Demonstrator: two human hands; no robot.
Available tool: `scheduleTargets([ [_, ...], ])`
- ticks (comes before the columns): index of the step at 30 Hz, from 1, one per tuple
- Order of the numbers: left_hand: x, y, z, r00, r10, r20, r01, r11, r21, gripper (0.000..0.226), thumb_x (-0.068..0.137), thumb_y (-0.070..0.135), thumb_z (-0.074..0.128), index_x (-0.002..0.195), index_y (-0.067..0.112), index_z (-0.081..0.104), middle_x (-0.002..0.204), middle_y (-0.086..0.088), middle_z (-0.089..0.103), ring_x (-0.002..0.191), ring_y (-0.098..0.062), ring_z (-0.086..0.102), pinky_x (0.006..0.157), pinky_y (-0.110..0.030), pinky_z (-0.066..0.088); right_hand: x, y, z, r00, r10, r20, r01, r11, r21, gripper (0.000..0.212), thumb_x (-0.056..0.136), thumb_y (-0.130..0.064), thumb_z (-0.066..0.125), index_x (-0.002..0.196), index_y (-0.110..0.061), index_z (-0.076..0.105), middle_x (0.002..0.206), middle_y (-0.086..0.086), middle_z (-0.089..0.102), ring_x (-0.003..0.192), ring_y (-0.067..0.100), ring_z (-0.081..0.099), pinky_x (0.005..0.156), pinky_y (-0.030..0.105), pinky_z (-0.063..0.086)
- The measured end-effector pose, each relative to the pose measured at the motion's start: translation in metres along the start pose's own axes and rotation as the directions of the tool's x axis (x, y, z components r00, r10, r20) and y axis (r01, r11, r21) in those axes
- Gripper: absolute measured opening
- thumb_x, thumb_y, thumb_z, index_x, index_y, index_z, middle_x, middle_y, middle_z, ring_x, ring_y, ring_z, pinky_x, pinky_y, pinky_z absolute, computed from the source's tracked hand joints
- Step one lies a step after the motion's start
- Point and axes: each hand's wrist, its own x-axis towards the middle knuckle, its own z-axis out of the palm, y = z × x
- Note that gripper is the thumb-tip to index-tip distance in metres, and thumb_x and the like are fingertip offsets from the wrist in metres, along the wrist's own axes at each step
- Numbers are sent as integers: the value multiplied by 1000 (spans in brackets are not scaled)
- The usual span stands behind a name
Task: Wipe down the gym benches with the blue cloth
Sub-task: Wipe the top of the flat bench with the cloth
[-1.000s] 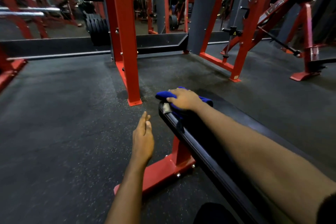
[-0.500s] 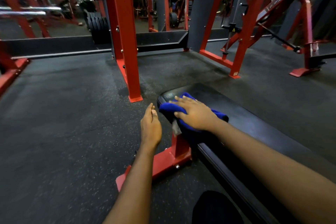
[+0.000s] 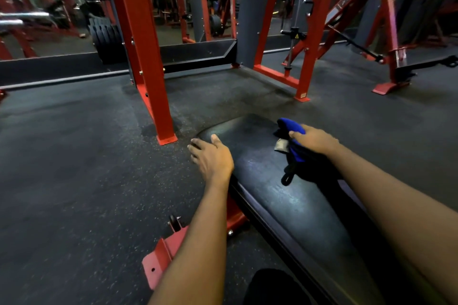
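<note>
Head view, single frame.

Bench pad (image 3: 285, 208): black and glossy, running from 5 o'clock near the camera toward 12 o'clock. Its rounded far end is sitting just short of the red upright post (image 3: 146, 62).

Left hand (image 3: 212, 156): lying flat on the pad's 9 o'clock edge, near the far end. The fingers are stretching out straight toward 11 o'clock and the thumb is resting on the pad surface. It is holding nothing.

Right hand (image 3: 316, 141): sitting at 3 o'clock from the left hand, well apart from it, over the pad's right side. It is gripping the blue cloth (image 3: 291, 129), with the thumb curling across the bunched fabric. The other fingers are hiding behind the cloth.

Blue cloth: bunching up ahead of the right hand toward 11 o'clock and trailing under the palm, over the pad. How firmly it is bearing on the pad cannot be read. A pale tag (image 3: 281, 147) is sticking out at the cloth's 8 o'clock side. A dark loop (image 3: 287, 177) is trailing toward 6 o'clock against the pad.

Surroundings: a red bench foot (image 3: 161, 255) is showing at 7 o'clock beside the left forearm, standing on the dark speckled floor (image 3: 74, 181). Stacked weight plates (image 3: 104, 42) are sitting at 10 o'clock behind the post. A red machine frame (image 3: 386, 39) is standing at 2 o'clock.
</note>
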Motion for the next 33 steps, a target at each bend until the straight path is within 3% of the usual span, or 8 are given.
scheduleTargets([
  [3, 2, -8, 3, 1000, 11, 3, -11, 1000, -2, 67, 105, 41, 25, 155, 1, 6, 162, -20, 5, 147, -39, 15, 117, -46, 19, 19, 3, 2, 998, 59, 19, -58, 998, -33, 62, 89, -69, 37, 140, -36, 48, 144, 8, 52, 129, 33, 51, 108, 44, 38],
  [6, 1, -6, 5, 999, 27, -20, -27, 999, 21, 66, 105, 41, 26, 155, 1, 7, 162, -20, 6, 147, -38, 15, 117, -45, 19, 45, -16, 4, 996, 77, 50, -75, 997, -33, 75, 89, -73, 35, 138, -18, 52, 142, 17, 53, 126, 38, 52, 104, 42, 41],
  [9, 0, -8, 6, 998, 47, -33, -45, 998, 38, 65, 105, 41, 26, 155, 3, 8, 161, -18, 9, 146, -37, 18, 116, -46, 22, 65, -40, 4, 996, 5, 88, -10, 998, 61, 69, 96, -63, 41, 133, -5, 55, 137, 22, 54, 123, 38, 54, 101, 38, 42],
  [16, -1, -8, 3, 998, 47, -43, -46, 999, 17, 63, 105, 41, 26, 156, 7, 9, 162, -14, 9, 146, -35, 21, 117, -46, 24, 52, -7, 3, 986, -78, 150, 50, 982, 182, 49, 95, -60, 47, 99, -13, 63, 114, 15, 65, 105, 34, 62, 91, 36, 45],
  [22, 0, -8, 6, 998, 46, -36, -45, 999, 30, 63, 105, 42, 25, 156, 8, 8, 163, -12, 6, 147, -34, 17, 116, -45, 23, 96, -72, 8, 994, -19, 111, 11, 997, 76, 69, 99, -58, 40, 136, -1, 52, 141, 24, 50, 126, 39, 51, 102, 38, 40],
  [26, 0, -11, 7, 998, 46, -36, -46, 999, 16, 62, 105, 42, 25, 156, 10, 8, 163, -11, 6, 148, -33, 16, 117, -44, 21, 118, -103, 14, 992, -102, 76, 101, 995, 7, 67, 97, -61, 40, 141, -11, 48, 143, 21, 50, 127, 39, 50, 106, 41, 40],
  [30, 2, -11, 7, 998, 42, -51, -41, 999, 5, 61, 105, 41, 24, 156, 11, 9, 163, -10, 6, 148, -32, 15, 118, -43, 18, 105, -86, 15, 936, -336, 103, 331, 942, 65, 48, 100, -52, 45, 141, -28, 49, 137, 11, 57, 123, 33, 53, 98, 36, 40],
  [33, 3, -11, 8, 998, 43, -55, -42, 999, 12, 60, 105, 41, 25, 156, 12, 9, 163, -10, 7, 148, -32, 15, 118, -43, 18, 113, -86, 15, 932, -324, 161, 311, 945, 104, 47, 99, -50, 47, 141, -28, 49, 138, 7, 57, 125, 30, 53, 103, 36, 39],
])
